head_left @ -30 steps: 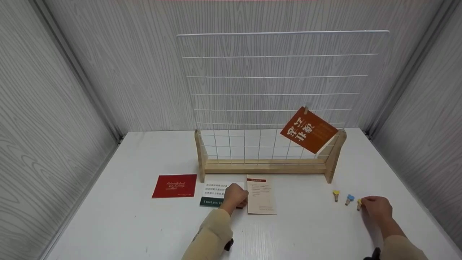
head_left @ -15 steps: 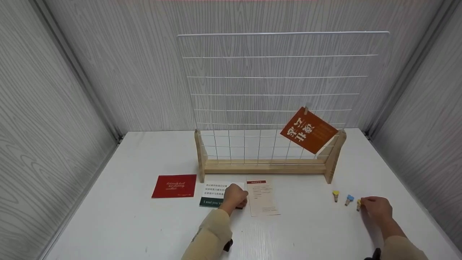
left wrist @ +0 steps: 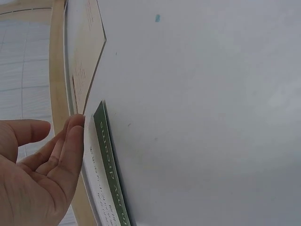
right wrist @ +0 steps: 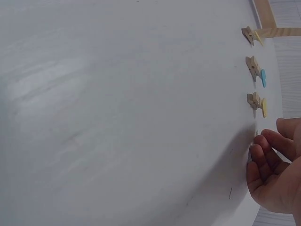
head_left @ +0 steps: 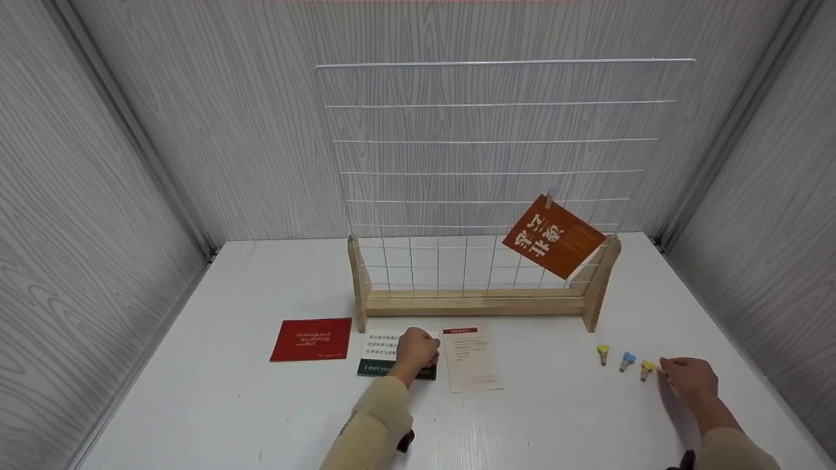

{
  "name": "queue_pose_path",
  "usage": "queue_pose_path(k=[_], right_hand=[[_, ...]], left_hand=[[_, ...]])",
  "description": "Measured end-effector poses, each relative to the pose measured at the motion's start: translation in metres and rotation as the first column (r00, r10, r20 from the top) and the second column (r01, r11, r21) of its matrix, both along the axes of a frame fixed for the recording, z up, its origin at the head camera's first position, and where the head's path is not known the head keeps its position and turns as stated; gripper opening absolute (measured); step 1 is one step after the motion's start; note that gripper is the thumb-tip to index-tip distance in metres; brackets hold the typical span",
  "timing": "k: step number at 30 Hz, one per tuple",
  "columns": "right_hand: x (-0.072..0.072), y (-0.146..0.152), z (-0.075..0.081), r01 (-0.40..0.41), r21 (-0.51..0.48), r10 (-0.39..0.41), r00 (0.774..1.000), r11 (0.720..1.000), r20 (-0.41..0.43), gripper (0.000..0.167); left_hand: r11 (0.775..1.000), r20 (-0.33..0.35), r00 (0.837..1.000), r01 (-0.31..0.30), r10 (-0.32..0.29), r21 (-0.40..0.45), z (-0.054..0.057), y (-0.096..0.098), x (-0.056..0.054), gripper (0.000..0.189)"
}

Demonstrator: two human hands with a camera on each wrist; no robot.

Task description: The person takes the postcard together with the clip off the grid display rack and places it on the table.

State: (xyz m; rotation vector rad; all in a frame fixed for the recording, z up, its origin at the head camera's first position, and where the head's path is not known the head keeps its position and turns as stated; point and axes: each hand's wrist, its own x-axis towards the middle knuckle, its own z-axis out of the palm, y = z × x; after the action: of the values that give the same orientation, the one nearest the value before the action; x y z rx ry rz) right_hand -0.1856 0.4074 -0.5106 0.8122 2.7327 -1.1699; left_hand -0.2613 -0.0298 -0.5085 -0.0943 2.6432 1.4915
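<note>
In the head view my left hand (head_left: 416, 352) is over the right part of a white and green card (head_left: 380, 346). Its thumb stands apart from the bent fingers in the left wrist view, with nothing held. Those fingertips are close to the edge of a beige printed card (head_left: 473, 369); whether they touch it I cannot tell. My right hand (head_left: 691, 376) rests low over the table, fingers loosely curled around nothing. Just left of it lies a small wooden clip with a yellow top (right wrist: 256, 102). Beyond that are a blue-topped clip (right wrist: 254, 70) and another yellow-topped clip (right wrist: 250, 36).
A white wire grid (head_left: 464, 173) stands in a wooden base (head_left: 475, 307) behind the cards. From it hangs a tilted orange-red card (head_left: 555, 236), held by a wooden clip (head_left: 548, 202). A red card (head_left: 311, 339) lies on the table at the left.
The beige card has shifted slightly toward me and to the right. My right hand has drawn a little away from the nearest yellow-topped clip. The left hand stays over the white and green card.
</note>
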Motion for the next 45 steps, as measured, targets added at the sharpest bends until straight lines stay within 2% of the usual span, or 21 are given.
queue_pose_path(k=[3, 7, 10, 14, 17, 19, 21, 24, 29, 33, 37, 39, 42, 44, 45], right_hand=[[0.0, 0.004, 0.001, -0.019, 0.005, 0.019, 1.0, 1.0, 0.016, 0.055], [-0.005, 0.021, -0.005, -0.048, 0.006, 0.048, 0.999, 0.999, 0.007, 0.061], [-0.017, 0.045, -0.026, -0.045, 0.046, 0.046, 0.999, 0.998, -0.018, 0.062], [-0.032, 0.073, -0.051, -0.02, 0.102, 0.027, 0.997, 0.995, -0.068, 0.064], [-0.033, 0.078, -0.042, -0.02, 0.045, 0.024, 0.995, 0.999, -0.095, 0.064], [-0.03, 0.073, -0.027, -0.001, 0.019, 0.003, 0.994, 1.0, -0.109, 0.063], [-0.027, 0.07, -0.012, -0.022, -0.02, 0.019, 0.994, 1.0, -0.104, 0.066], [-0.028, 0.069, -0.002, -0.018, -0.007, 0.017, 0.994, 1.0, -0.105, 0.068], [-0.036, 0.083, -0.001, -0.039, 0.001, 0.039, 0.99, 0.999, -0.134, 0.071], [-0.045, 0.094, 0.002, -0.044, -0.07, 0.034, 0.989, 0.997, -0.143, 0.066], [-0.063, 0.114, -0.007, -0.013, -0.06, 0.002, 0.984, 0.998, -0.18, 0.07], [-0.071, 0.126, -0.01, -0.05, -0.088, 0.032, 0.979, 0.995, -0.2, 0.07], [-0.081, 0.132, -0.011, -0.011, -0.063, -0.005, 0.969, 0.998, -0.246, 0.058], [-0.068, 0.108, 0.017, -0.037, -0.075, 0.014, 0.961, 0.996, -0.277, 0.054], [-0.06, 0.091, 0.033, -0.035, -0.049, 0.019, 0.954, 0.998, -0.3, 0.053]], left_hand=[[1.0, 0.018, 1.0, -0.003, 0.002, 0.026, 0.002, -0.002, -0.001, 0.013], [0.993, 0.063, 0.998, 0.02, -0.027, 0.118, 0.006, -0.004, -0.005, 0.015], [0.978, 0.103, 0.994, 0.017, -0.039, 0.206, 0.007, -0.006, -0.009, 0.018], [0.968, 0.142, 0.99, -0.025, -0.011, 0.248, 0.01, -0.008, -0.013, 0.019], [0.97, 0.152, 0.988, -0.04, 0.004, 0.239, 0.012, -0.009, -0.016, 0.021], [0.971, 0.146, 0.989, -0.034, -0.001, 0.237, 0.014, -0.01, -0.017, 0.023], [0.97, 0.141, 0.99, -0.022, -0.013, 0.242, 0.016, -0.011, -0.018, 0.024], [0.964, 0.139, 0.99, -0.006, -0.033, 0.268, 0.019, -0.012, -0.02, 0.027], [0.956, 0.158, 0.986, 0.005, -0.054, 0.295, 0.026, -0.011, -0.021, 0.034], [0.948, 0.159, 0.985, 0.012, -0.066, 0.318, 0.03, -0.01, -0.022, 0.035], [0.944, 0.143, 0.988, 0.012, -0.062, 0.331, 0.033, -0.01, -0.024, 0.037], [0.941, 0.131, 0.99, 0.011, -0.059, 0.339, 0.035, -0.009, -0.025, 0.04], [0.936, 0.112, 0.992, 0.02, -0.063, 0.351, 0.039, -0.007, -0.027, 0.046], [0.928, 0.093, 0.993, 0.032, -0.071, 0.372, 0.042, -0.005, -0.027, 0.047], [0.924, 0.085, 0.994, 0.037, -0.075, 0.38, 0.043, -0.004, -0.028, 0.048]])
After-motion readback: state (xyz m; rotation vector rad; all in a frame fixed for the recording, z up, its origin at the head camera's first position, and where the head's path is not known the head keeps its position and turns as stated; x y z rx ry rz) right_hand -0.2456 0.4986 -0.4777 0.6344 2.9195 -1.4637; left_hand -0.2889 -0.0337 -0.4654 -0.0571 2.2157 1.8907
